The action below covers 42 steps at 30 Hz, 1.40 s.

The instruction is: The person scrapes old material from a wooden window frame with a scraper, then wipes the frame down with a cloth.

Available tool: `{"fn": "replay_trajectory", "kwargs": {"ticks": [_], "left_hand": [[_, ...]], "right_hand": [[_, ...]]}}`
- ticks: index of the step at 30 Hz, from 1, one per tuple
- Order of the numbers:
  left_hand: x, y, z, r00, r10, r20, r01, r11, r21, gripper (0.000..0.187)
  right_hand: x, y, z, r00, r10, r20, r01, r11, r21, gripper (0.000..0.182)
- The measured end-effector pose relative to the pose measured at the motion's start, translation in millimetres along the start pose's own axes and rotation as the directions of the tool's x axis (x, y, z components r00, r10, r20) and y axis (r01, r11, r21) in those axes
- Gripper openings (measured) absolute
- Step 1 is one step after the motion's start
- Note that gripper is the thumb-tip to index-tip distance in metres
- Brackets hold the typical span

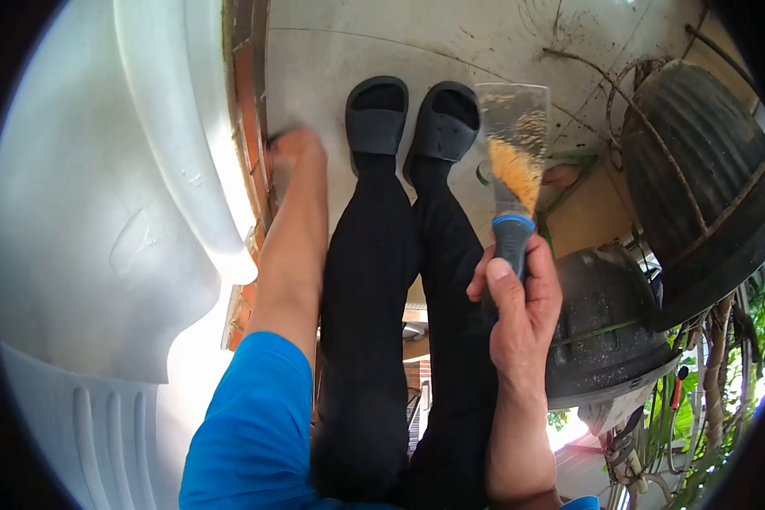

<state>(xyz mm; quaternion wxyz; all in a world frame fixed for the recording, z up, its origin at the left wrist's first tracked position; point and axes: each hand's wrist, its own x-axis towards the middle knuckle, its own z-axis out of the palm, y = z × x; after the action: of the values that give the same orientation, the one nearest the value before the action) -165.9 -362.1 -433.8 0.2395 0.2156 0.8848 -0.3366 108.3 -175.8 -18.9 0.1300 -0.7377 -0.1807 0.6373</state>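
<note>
The left arm extends upward in the view from the blue sleeve, forearm nearly straight. The left hand is motion-blurred beside the reddish-brown edging; its finger opening and any held item cannot be determined. Next, the two dark slide sandals are on the pale floor, between the hands in the view. The right forearm rises from the lower edge; the right hand is closed around the grey handle of the putty knife, thumb along the grip. The knife's long axis runs nearly vertical in the view, broad blade end uppermost, pointing away from the wrist. Yellow-orange residue coats part of the blade. At far right are two dark ribbed plant pots.
</note>
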Motion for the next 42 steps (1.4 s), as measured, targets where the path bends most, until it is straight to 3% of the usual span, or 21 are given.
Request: {"fn": "replay_trajectory", "kwargs": {"ticks": [1,3,5,7,9,10,11,12,13,15,16,17,21,24,26,29,32,35,36,38,42], "left_hand": [[-8,55,-33,0.948,-0.264,-0.177,0.192,0.919,-0.344,0.038],[-12,129,-65,0.875,-0.324,-0.359,0.070,0.820,-0.569,0.051],[-31,186,-118,0.872,-0.073,-0.484,-0.368,0.555,-0.746,0.036],[-36,253,-147,0.632,0.307,-0.711,-0.774,0.224,-0.592,0.024],[-100,280,-240,0.353,0.657,-0.666,-0.807,-0.146,-0.572,0.035],[-124,287,-260,0.333,0.684,-0.650,-0.737,-0.241,-0.631,0.040],[-152,275,-288,0.344,0.765,-0.545,-0.616,-0.254,-0.746,0.034],[-170,274,-299,0.391,0.779,-0.491,-0.516,-0.256,-0.817,0.042],[-187,256,-321,0.379,0.865,-0.329,-0.195,-0.274,-0.942,0.046],[-206,223,-335,0.355,0.921,-0.163,0.440,-0.318,-0.840,0.050],[-206,195,-342,0.300,0.954,-0.022,0.586,-0.202,-0.785,0.048],[-208,176,-342,0.239,0.971,-0.012,0.679,-0.176,-0.713,0.044],[-225,101,-383,0.169,0.985,0.029,0.790,-0.118,-0.602,0.041],[-251,71,-432,0.165,0.985,0.058,0.716,-0.080,-0.693,0.040],[-274,57,-462,0.239,0.967,0.087,0.652,-0.094,-0.752,0.036],[-308,40,-498,0.338,0.932,0.129,0.513,-0.068,-0.856,0.035],[-343,25,-522,0.377,0.916,0.138,0.422,-0.037,-0.906,0.039],[-390,13,-543,0.447,0.890,0.092,0.262,-0.032,-0.964,0.046],[-398,9,-545,0.424,0.903,0.060,0.130,0.004,-0.991,0.045],[-408,3,-544,0.365,0.931,-0.003,-0.144,0.054,-0.988,0.044],[-448,-23,-578,0.332,0.943,0.022,-0.054,0.042,-0.998,0.040]], "right_hand": [[1,0,-2,1.000,-0.027,0.002,0.027,1.000,0.012,0.022],[4,-5,-1,0.998,-0.060,0.000,0.060,0.996,0.059,0.020],[4,-7,-3,0.995,-0.096,-0.004,0.096,0.993,0.063,0.020],[0,-6,-4,0.991,-0.121,-0.050,0.125,0.988,0.093,0.019],[-5,-7,-6,0.981,-0.146,-0.128,0.165,0.975,0.152,0.019],[-7,-3,-6,0.972,-0.152,-0.180,0.185,0.965,0.184,0.020],[-10,6,-8,0.960,-0.160,-0.231,0.210,0.955,0.211,0.020],[-14,10,-12,0.944,-0.166,-0.284,0.236,0.943,0.233,0.021],[-19,7,-10,0.934,-0.162,-0.317,0.233,0.952,0.199,0.020],[-30,8,-5,0.929,-0.154,-0.337,0.250,0.932,0.263,0.020],[-37,9,-3,0.928,-0.149,-0.340,0.258,0.918,0.300,0.019],[-44,9,-6,0.933,-0.157,-0.322,0.258,0.919,0.298,0.020],[-71,-6,-15,0.952,-0.225,-0.207,0.280,0.914,0.294,0.017],[-98,-28,-33,0.950,-0.253,-0.184,0.278,0.953,0.124,0.018],[-116,-49,-43,0.945,-0.266,-0.188,0.277,0.960,0.034,0.021],[-138,-73,-55,0.841,-0.437,-0.318,0.429,0.898,-0.100,0.023],[-162,-107,-68,0.796,-0.495,-0.349,0.488,0.865,-0.115,0.024],[-194,-159,-72,0.840,-0.477,-0.258,0.513,0.853,0.094,0.022],[-199,-169,-76,0.809,-0.540,-0.233,0.553,0.833,-0.013,0.022],[-219,-194,-81,0.788,-0.569,-0.235,0.589,0.808,0.018,0.024],[-249,-199,-102,0.794,-0.558,-0.240,0.570,0.821,-0.022,0.030]]}}
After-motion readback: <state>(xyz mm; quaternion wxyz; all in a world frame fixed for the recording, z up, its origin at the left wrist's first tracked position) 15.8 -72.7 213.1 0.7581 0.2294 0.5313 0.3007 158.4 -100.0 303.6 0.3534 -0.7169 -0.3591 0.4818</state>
